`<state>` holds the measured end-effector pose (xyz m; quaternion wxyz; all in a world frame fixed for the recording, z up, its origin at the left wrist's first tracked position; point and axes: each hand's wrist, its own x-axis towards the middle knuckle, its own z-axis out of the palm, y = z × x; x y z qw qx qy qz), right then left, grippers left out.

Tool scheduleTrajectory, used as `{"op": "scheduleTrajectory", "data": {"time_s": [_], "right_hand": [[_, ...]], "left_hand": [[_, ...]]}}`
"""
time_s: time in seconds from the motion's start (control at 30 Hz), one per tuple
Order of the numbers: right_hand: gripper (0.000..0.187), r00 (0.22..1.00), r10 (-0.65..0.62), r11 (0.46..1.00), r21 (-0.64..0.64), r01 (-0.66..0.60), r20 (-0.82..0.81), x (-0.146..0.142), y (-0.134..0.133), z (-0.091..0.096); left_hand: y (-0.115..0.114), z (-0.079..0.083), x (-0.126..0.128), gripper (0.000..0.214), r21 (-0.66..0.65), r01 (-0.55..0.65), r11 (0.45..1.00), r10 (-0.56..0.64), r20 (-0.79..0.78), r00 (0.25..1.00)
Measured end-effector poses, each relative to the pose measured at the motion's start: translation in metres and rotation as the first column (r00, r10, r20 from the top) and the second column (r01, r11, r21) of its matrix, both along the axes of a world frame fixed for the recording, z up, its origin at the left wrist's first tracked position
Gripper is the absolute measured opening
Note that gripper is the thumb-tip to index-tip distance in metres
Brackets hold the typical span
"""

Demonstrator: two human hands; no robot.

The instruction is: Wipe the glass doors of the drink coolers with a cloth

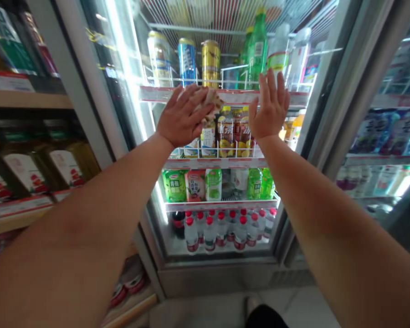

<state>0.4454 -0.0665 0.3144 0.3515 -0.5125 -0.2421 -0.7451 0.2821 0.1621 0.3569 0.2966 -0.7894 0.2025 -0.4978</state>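
Note:
My left hand (181,117) presses a crumpled beige cloth (210,102) against the glass door (225,237) of a drinks fridge, at the height of the second shelf. Its fingers lie across the cloth, holding it. My right hand (269,108) is flat on the same glass a little to the right, fingers spread and pointing up, with nothing in it. Behind the glass stand cans (187,61), green bottles (256,48), tea bottles (227,132) and several red-capped water bottles (222,230).
Wooden shelves (27,98) with bottles and cartons stand at the left. A second fridge door (389,136) with drinks is at the right. The metal fridge base (222,278) meets a tiled floor (294,310) below, where a dark shoe tip (264,316) shows.

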Motion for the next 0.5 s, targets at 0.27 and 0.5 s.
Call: {"op": "scheduleTrajectory", "data": {"time_s": [0.27, 0.5], "right_hand": [[0.055, 1.000, 0.029, 0.998, -0.063, -0.030, -0.013, 0.005, -0.008, -0.002], [0.056, 0.998, -0.063, 0.741, -0.669, 0.057, 0.014, -0.079, 0.009, 0.013]], "left_hand": [[0.009, 0.001, 0.004, 0.066, -0.215, 0.140, 0.967, -0.094, 0.211, 0.973], [0.003, -0.005, -0.002, 0.081, -0.199, 0.235, 0.951, -0.182, 0.252, 0.950]]}}
